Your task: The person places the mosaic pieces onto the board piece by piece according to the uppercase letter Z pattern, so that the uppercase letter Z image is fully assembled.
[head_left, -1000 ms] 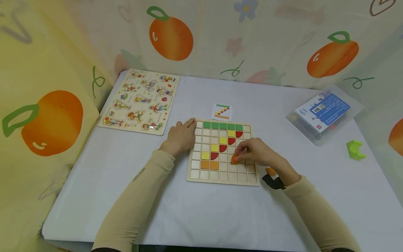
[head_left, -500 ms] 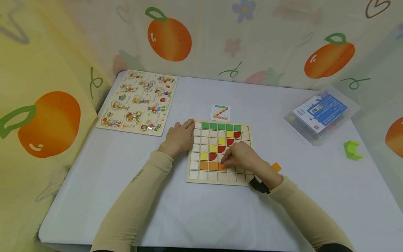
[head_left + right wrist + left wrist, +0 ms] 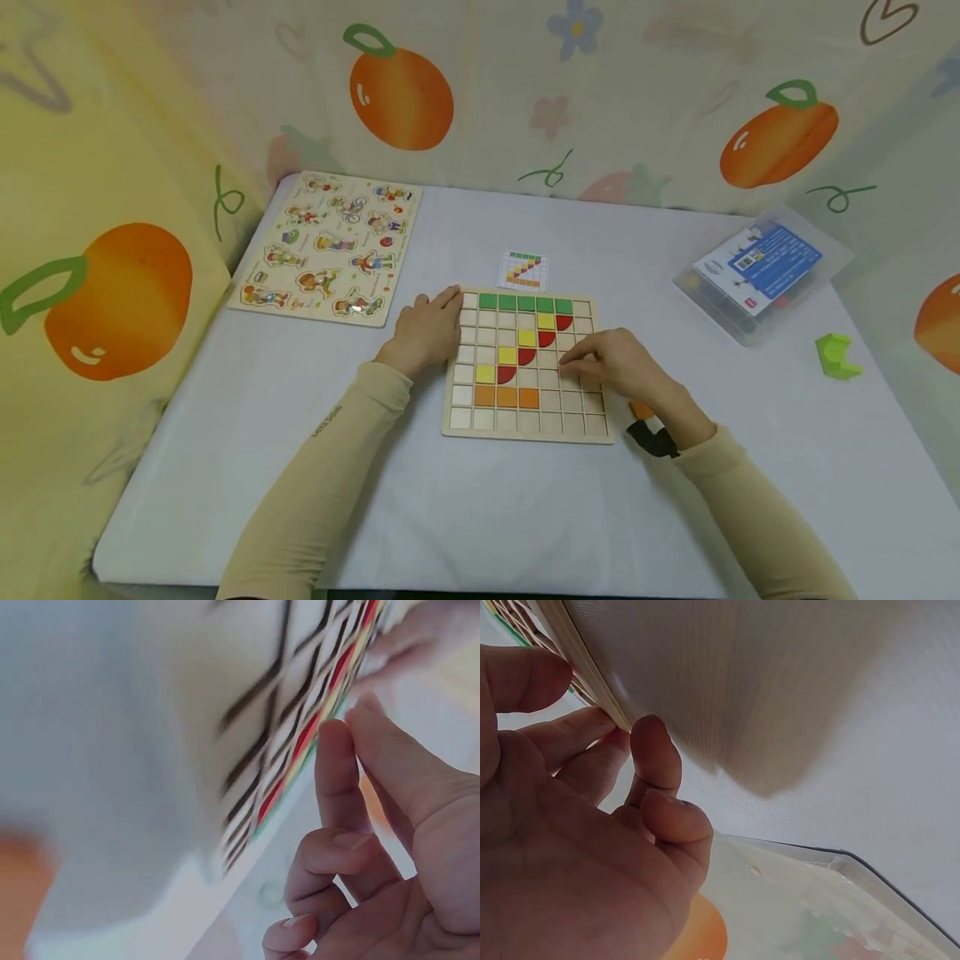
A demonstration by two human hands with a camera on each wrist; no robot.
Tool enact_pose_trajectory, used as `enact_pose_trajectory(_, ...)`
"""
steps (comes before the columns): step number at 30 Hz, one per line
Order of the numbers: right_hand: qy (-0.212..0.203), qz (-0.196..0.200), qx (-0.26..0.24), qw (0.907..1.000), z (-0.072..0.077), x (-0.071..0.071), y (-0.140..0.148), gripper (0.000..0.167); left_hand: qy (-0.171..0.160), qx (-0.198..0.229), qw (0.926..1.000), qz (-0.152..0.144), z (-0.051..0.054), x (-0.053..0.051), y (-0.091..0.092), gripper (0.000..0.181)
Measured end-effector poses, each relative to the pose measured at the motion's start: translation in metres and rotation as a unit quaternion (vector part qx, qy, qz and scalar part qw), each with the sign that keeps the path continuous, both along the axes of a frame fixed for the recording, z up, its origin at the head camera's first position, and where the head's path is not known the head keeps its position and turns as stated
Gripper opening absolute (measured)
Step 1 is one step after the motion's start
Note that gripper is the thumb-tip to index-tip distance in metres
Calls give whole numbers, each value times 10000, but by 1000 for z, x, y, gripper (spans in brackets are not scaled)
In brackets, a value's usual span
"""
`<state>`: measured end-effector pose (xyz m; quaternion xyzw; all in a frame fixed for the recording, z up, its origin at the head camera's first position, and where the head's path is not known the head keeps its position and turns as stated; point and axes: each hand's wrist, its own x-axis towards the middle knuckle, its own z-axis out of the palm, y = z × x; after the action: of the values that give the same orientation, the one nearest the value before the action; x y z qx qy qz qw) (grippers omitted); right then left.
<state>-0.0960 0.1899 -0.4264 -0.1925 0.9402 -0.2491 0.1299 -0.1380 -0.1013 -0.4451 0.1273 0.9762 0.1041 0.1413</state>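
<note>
A wooden grid board lies flat, bearing green, yellow and orange squares and red quarter-circles in its cells. At its upper left corner my left hand holds the edge, thumb and bent fingers against the wood in the left wrist view. Over the right part of the board hovers my right hand, with nothing between its thumb and forefinger; in the right wrist view those two tips are close together and the other fingers are loosely bent. Near the right wrist an orange square lies on the table, partly hidden.
A small pattern card lies behind the board. A picture puzzle is at the back left. At the back right are a clear plastic case and a bright green piece. A black wristband sits at my right wrist.
My right hand has set an orange square in the lower row beside two others, let go of it, and drawn back to the right. The left hand stays at the board's corner.
</note>
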Motion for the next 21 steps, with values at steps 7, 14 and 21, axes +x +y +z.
enact_pose_trajectory(7, 138, -426, 291, 9986, 2, 2, 47, 18, -64, -102, 9999, -38, 2, -1, 1, 56)
enact_pose_trajectory(14, -259, -552, 570, 9965, 8, 6, 83, 21, -76, -103, 9999, -48, 1, -1, 1, 56)
enact_pose_trajectory(21, -1012, -333, 672, 9920, 12, 11, 107, 25, -47, -64, 10000, -50, 0, -2, 1, 56)
